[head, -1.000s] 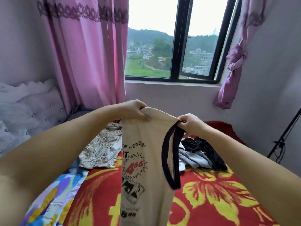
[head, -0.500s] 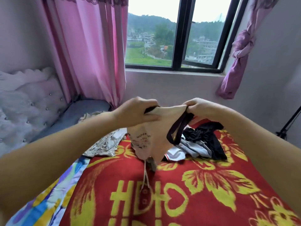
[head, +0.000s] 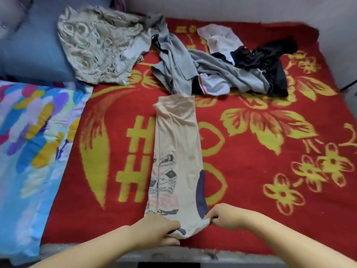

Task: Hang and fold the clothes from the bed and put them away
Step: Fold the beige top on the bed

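Note:
A beige printed T-shirt (head: 178, 151) with dark trim lies in a long narrow strip on the red and yellow blanket (head: 270, 161), running away from me. My left hand (head: 156, 227) grips its near end on the left. My right hand (head: 222, 215) pinches the same end on the right, by the dark neckline. At the far side of the bed lie a patterned beige garment (head: 96, 45), grey clothes (head: 177, 62), a white piece (head: 218, 39) and black clothes (head: 270, 62), all crumpled.
A colourful pillow (head: 34, 142) lies at the left of the bed, with a blue pillow (head: 32, 49) behind it. The bed's near edge (head: 173, 256) runs just under my forearms. A pale wall (head: 231, 6) closes off the far side.
I held the T-shirt up in the air facing the window; now it is laid out flat on the blanket and my view has tipped down onto the bed. Both hands kept their hold.

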